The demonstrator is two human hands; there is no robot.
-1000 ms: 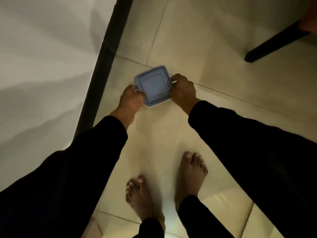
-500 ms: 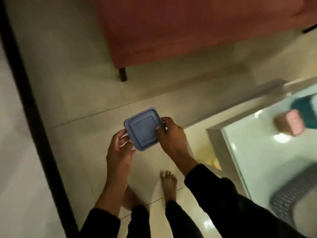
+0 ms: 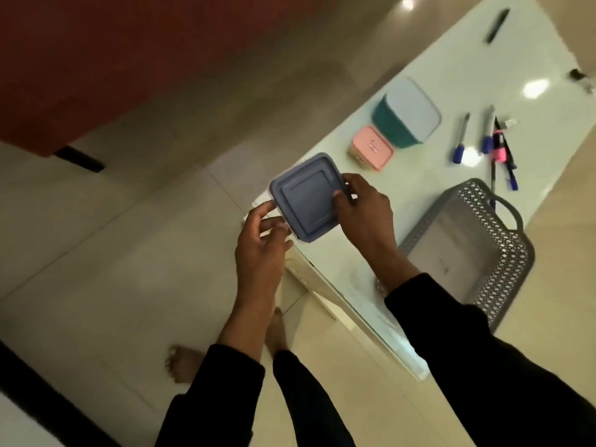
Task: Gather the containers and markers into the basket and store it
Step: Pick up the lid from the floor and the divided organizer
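Observation:
I hold a square container with a blue lid (image 3: 306,196) in both hands above the table's near corner. My left hand (image 3: 261,243) grips its left edge and my right hand (image 3: 364,211) grips its right edge. A grey perforated basket (image 3: 512,250) with a handle sits on the white glass table (image 3: 419,188), to the right of my right forearm, and looks empty. A small pink-lidded container (image 3: 371,150) and a teal container with a white lid (image 3: 408,116) stand further back. Several markers (image 3: 496,146) lie beyond the basket.
A dark pen-like object (image 3: 498,25) lies at the table's far end. A red sofa (image 3: 129,59) with a dark leg stands across the tiled floor at upper left. My bare feet are on the floor beside the table's edge.
The view has swung from the floor by the wall to the table. Both hands have carried the blue-lidded container over the table's corner, and the basket, other containers and markers have come into view.

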